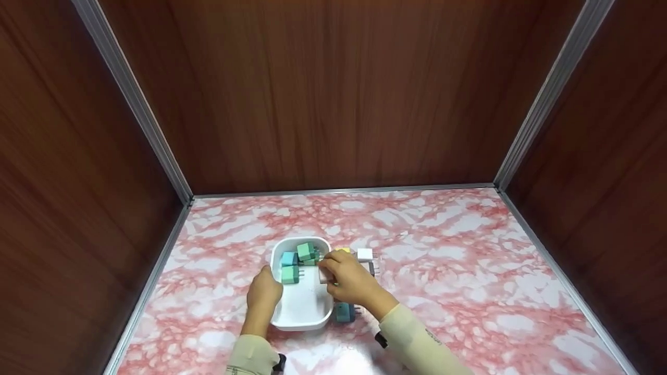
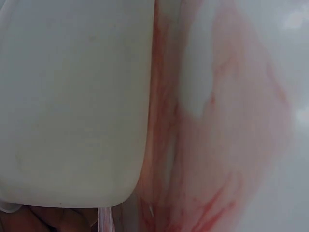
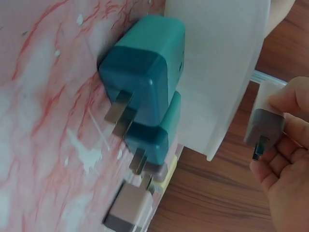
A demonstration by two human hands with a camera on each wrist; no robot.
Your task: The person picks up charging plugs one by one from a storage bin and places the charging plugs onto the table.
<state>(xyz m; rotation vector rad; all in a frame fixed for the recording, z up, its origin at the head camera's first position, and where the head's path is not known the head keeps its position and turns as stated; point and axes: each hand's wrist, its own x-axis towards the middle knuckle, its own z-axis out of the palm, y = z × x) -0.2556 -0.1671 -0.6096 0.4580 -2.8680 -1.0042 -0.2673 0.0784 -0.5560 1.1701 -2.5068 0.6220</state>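
Observation:
My right hand (image 1: pixel 351 278) pinches a pale pinkish-white plug charger (image 3: pixel 265 113) with a grey end, its metal prongs showing. In the head view it is over the right side of a white plastic tub (image 1: pixel 302 312). My left hand (image 1: pixel 264 291) grips the tub's left rim, thumb on the inner side; in the left wrist view, fingers (image 2: pixel 53 218) show below the tub's wall (image 2: pixel 77 106). Inside the tub, toward the far end, lie a blue charger (image 1: pixel 289 259), a green charger (image 1: pixel 289 274) and another green charger (image 1: pixel 306 252) on top of one more.
Along the tub's right side lie a teal charger (image 1: pixel 344 312), a white charger (image 1: pixel 365 254), a dark-ended charger (image 1: pixel 371 268) and a yellow charger (image 1: pixel 342 250), partly behind my right hand. Wood-grain panels (image 1: pixel 338 104) enclose the red-and-white marbled table (image 1: pixel 443 271).

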